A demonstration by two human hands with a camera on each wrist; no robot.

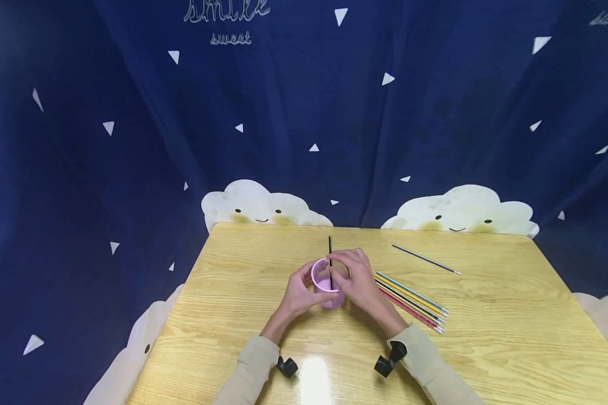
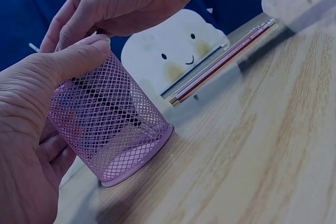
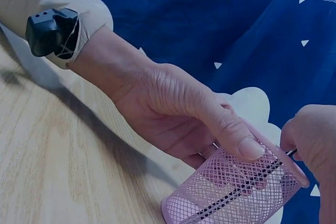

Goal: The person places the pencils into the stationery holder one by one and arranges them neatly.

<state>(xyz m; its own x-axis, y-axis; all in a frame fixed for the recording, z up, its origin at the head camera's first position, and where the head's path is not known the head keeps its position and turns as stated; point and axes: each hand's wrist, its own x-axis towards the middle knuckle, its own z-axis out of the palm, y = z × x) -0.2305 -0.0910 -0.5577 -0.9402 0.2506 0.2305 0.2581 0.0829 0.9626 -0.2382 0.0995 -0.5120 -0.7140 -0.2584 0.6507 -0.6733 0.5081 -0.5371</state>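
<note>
A pink mesh cup (image 1: 332, 302) is tilted in the left wrist view, its base edge on the table. The left hand (image 1: 300, 293) grips it around the side, thumb near the rim (image 2: 100, 39). A black pencil (image 1: 330, 245) stands inside the cup, its upper part above the rim; through the mesh (image 3: 231, 187) it shows as a dark slanting line. At the mouth, the right hand (image 1: 360, 282) pinches this pencil between thumb and fingers, which partly hide the contact. In the right wrist view the right hand (image 3: 317, 145) is at the right edge.
Right of the cup, several pencils (image 1: 412, 299) lie side by side on the wooden table (image 1: 512, 332). A separate dark pencil (image 1: 425, 259) lies behind them. A dark blue curtain (image 1: 284, 101) with clouds and triangles hangs behind the table.
</note>
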